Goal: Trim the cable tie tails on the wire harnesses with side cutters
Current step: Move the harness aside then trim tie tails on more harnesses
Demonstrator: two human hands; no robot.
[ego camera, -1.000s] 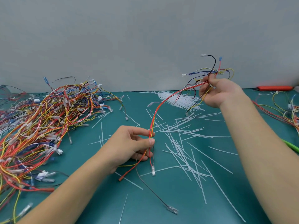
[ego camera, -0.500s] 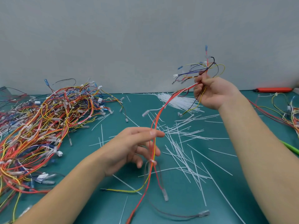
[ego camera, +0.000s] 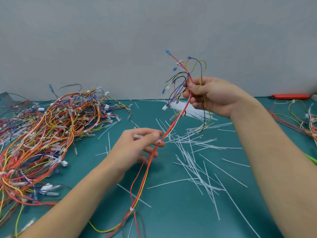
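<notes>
Teal matting [ego camera: 171, 220] is covering the bench, and a plain grey wall [ego camera: 120, 40] is closing off the far side.

The right hand [ego camera: 212, 97] is raised above the mat, thumb and curled fingers clamping the upper end of a wire harness [ego camera: 154, 152]. Above that grip, loose red, yellow, blue and black leads with small blue and white terminals are fanning outward. Below it, the red-orange trunk of the harness is running down and toward the near edge, passing a white cable tie [ego camera: 131, 209], below which the leads are splaying apart again.

The left hand [ego camera: 137, 146] is sitting lower, partway along the trunk. Its fingers are extended and loosely bent, with the wires passing across the fingertips [ego camera: 157, 134]; whether the thumb is pinching the trunk cannot be told, as motion blur is obscuring the contact.

A large heap of tangled harnesses [ego camera: 42, 143] is lying on the mat to the left. A smaller group of harnesses [ego camera: 305, 121] is lying at the right edge. White cable tie offcuts [ego camera: 197, 160] are lying scattered over the centre of the mat, with a denser bundle of white ties [ego camera: 188, 110] farther back, below the right hand. A red-handled tool [ego camera: 291, 96] is lying at the far right by the wall; its type cannot be determined.
</notes>
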